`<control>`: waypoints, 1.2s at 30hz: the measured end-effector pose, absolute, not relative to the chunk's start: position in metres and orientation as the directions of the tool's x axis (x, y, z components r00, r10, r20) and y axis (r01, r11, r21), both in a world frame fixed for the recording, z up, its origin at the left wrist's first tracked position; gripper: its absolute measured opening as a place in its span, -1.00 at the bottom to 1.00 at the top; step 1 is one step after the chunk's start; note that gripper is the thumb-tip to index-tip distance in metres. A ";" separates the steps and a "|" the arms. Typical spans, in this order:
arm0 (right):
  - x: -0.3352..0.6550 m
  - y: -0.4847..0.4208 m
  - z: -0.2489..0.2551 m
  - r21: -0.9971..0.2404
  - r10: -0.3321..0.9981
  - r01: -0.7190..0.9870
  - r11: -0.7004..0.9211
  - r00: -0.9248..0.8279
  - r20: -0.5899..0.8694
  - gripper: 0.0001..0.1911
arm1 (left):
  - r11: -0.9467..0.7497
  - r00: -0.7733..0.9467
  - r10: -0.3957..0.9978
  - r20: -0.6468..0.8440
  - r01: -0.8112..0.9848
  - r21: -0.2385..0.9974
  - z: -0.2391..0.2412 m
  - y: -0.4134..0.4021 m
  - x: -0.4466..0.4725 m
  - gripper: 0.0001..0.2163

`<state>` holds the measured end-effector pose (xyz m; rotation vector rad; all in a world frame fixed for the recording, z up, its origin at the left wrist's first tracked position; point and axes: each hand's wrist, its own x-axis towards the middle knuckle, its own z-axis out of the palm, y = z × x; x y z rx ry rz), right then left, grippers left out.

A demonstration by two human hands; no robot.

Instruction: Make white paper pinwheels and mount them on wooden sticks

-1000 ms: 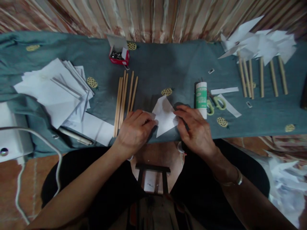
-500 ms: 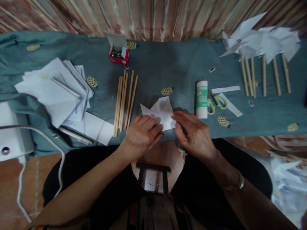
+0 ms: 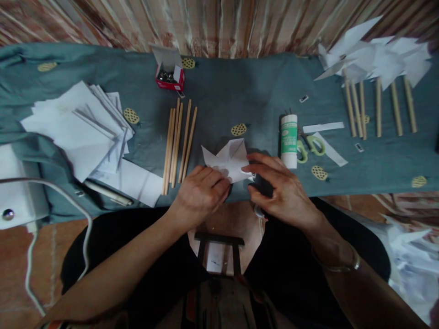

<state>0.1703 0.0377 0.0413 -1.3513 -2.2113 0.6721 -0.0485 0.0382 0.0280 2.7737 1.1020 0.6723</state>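
Since the earlier frame, the right hand (image 3: 283, 189) has spread, its thumb parting from the folded paper (image 3: 235, 159) at the centre of the frame; its fingertips rest at the right edge. The left hand (image 3: 203, 194), curled, pinches the lower left. Probably light, thin and easily creased, the folded paper suits gentle fingertip holds near its folds.

Count, from my remote station: hands, two, one left hand (image 3: 202, 194) and one right hand (image 3: 283, 187). Folded paper (image 3: 235, 157), one. I log six loose sticks (image 3: 185, 137), six sticks with paper heads (image 3: 378, 109), one red box (image 3: 169, 85), one white-and-green tube (image 3: 289, 142), one pair of scissors (image 3: 315, 145), two paper strips (image 3: 323, 127). Stacked sheets (image 3: 78, 137): several; I cannot count them exactly.
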 end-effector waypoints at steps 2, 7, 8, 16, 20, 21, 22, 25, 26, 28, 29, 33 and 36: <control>0.172 0.039 0.041 -0.676 0.908 0.641 0.365 -0.404 0.107 -0.73 | -0.743 0.645 0.665 0.376 0.623 0.246 0.028 0.037 -0.049 -0.88; 0.174 0.041 0.036 -0.799 0.929 0.537 0.270 -0.365 0.069 -0.90 | -0.758 0.653 0.651 0.388 0.593 0.273 0.031 0.034 -0.048 -0.89; 0.174 0.041 0.035 -0.812 0.931 0.521 0.261 -0.359 0.069 -0.91 | -0.759 0.657 0.650 0.382 0.589 0.278 0.031 0.034 -0.048 -0.90; 0.165 0.045 0.027 -0.763 0.946 0.584 0.275 -0.308 0.105 -0.91 | -0.751 0.658 0.659 0.365 0.594 0.287 0.029 0.032 -0.047 -0.89; 0.161 0.045 0.026 -0.708 0.941 0.635 0.308 -0.313 0.129 -0.91 | -0.743 0.633 0.669 0.390 0.597 0.304 0.028 0.030 -0.046 -0.85; 0.160 0.045 0.026 -0.700 0.942 0.644 0.309 -0.308 0.133 -0.92 | -0.743 0.635 0.668 0.387 0.594 0.308 0.027 0.029 -0.046 -0.83; 0.159 0.045 0.026 -0.693 0.942 0.650 0.311 -0.305 0.137 -0.92 | -0.745 0.642 0.667 0.379 0.589 0.314 0.027 0.029 -0.046 -0.81; 0.156 0.046 0.025 -0.680 0.942 0.661 0.317 -0.303 0.144 -0.92 | -0.750 0.665 0.661 0.348 0.572 0.332 0.028 0.028 -0.047 -0.79; 0.156 0.046 0.025 -0.676 0.942 0.664 0.318 -0.303 0.145 -0.91 | -0.751 0.670 0.659 0.342 0.568 0.336 0.028 0.028 -0.047 -0.80; 0.154 0.047 0.025 -0.669 0.943 0.673 0.316 -0.299 0.145 -0.90 | -0.751 0.674 0.659 0.334 0.568 0.337 0.028 0.028 -0.048 -0.81; 0.154 0.047 0.025 -0.666 0.944 0.677 0.314 -0.296 0.144 -0.89 | -0.752 0.677 0.658 0.331 0.567 0.336 0.028 0.028 -0.048 -0.81; 0.153 0.047 0.025 -0.660 0.945 0.685 0.309 -0.296 0.136 -0.91 | -0.754 0.679 0.655 0.332 0.561 0.341 0.030 0.028 -0.048 -0.82; 0.153 0.047 0.025 -0.659 0.946 0.687 0.306 -0.295 0.133 -0.91 | -0.755 0.675 0.654 0.340 0.565 0.333 0.030 0.028 -0.048 -0.82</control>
